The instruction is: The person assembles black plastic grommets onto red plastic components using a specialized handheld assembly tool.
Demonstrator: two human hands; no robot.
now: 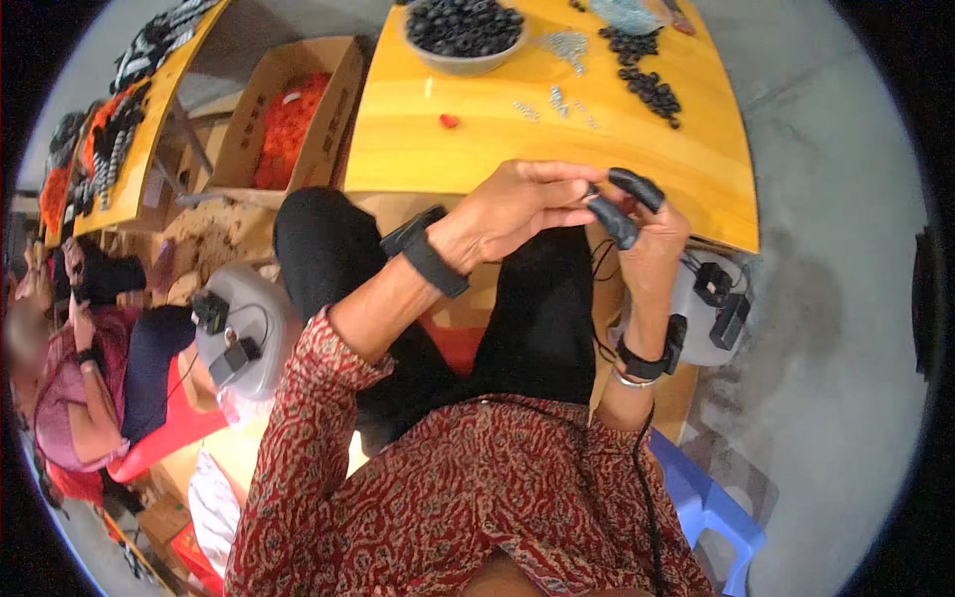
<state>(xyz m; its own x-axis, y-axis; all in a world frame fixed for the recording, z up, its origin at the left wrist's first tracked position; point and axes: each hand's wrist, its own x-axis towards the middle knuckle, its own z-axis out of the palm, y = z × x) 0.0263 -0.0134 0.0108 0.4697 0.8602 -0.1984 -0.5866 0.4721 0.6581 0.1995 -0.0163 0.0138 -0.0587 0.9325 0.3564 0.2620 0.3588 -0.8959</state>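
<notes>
Bare yellow table (pixel 477 149) near edge – bowl (pixel 464 62), beads (pixel 652 88) crowd beyond

The yellow wooden surface (pixel 477 149) looks smooth and slightly glossy, carrying a pale smooth bowl (pixel 464 62) of matt black beads (pixel 464 25) and small shiny metal pieces (pixel 567 45). Matt black rubbery finger covers (pixel 622 204) sit on the right hand (pixel 652 239); the brown box (pixel 298 109) is dull cardboard.

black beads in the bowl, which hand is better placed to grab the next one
Probably the right hand. It is raised nearer the table's edge on the side where loose beads lie; the left hand sits across from it, fingertips meeting. The bowl is far from both.
</notes>
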